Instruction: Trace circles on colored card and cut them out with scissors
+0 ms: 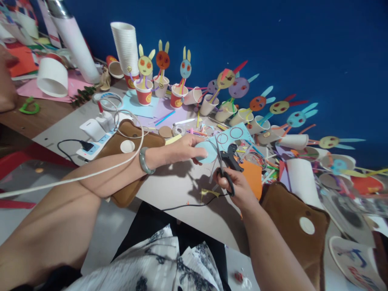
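My left hand (pixel 189 149) pinches a light blue paper disc (pixel 207 152) between thumb and fingers over the table. My right hand (pixel 233 184) is wrapped round the black handles of a pair of scissors (pixel 220 159), whose blades point up and away at the right edge of the disc. Behind them lies a light blue sheet (pixel 238 134) with drawn circles. A black glue gun (pixel 232 157) rests just right of the blades, beside an orange sheet (pixel 253 176).
Paper cups (pixel 178 96) with rabbit-faced figures line the blue wall. A power strip (pixel 91 148) and white cable are at left. Brown cushions (pixel 295 226) lie on both sides. A black cord (pixel 188 207) crosses the front. Part of another person (pixel 6 81) shows at far left.
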`<act>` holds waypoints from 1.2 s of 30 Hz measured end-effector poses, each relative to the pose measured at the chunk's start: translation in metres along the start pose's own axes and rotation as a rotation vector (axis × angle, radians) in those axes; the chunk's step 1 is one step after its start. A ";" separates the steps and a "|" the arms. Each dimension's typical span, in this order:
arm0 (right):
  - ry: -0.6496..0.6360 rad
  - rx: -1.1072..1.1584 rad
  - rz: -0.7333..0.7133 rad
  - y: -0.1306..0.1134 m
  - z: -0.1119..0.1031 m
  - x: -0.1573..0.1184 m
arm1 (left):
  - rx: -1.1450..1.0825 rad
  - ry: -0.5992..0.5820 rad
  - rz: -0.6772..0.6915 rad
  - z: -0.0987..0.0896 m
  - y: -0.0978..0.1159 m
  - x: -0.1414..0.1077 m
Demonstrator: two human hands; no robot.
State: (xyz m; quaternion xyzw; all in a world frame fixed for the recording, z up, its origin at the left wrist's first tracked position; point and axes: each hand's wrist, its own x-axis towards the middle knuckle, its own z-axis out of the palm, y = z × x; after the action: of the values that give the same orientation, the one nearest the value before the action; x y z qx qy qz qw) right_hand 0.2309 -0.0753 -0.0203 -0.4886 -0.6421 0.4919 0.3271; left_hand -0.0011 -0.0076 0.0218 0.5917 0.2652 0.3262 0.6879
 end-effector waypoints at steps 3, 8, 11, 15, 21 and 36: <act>0.002 0.003 0.010 -0.002 0.000 0.000 | 0.005 -0.003 -0.001 0.000 0.000 0.000; 0.012 -0.003 0.017 -0.003 0.001 -0.001 | 0.008 0.004 -0.007 -0.001 0.000 0.000; 0.011 0.006 0.016 -0.004 0.001 -0.001 | 0.005 0.004 -0.012 -0.001 0.000 0.000; 0.016 -0.003 0.010 -0.004 0.001 0.000 | 0.002 0.010 -0.009 -0.001 -0.001 0.000; 0.023 -0.016 0.018 -0.004 0.000 0.000 | 0.003 0.021 -0.008 -0.001 -0.001 0.000; 0.037 -0.020 0.030 -0.008 0.001 0.000 | 0.008 0.020 0.003 -0.002 -0.001 0.001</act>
State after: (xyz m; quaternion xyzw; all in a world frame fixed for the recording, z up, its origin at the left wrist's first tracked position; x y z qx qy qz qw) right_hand 0.2277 -0.0756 -0.0126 -0.5105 -0.6334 0.4811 0.3267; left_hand -0.0023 -0.0054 0.0207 0.5915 0.2723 0.3321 0.6824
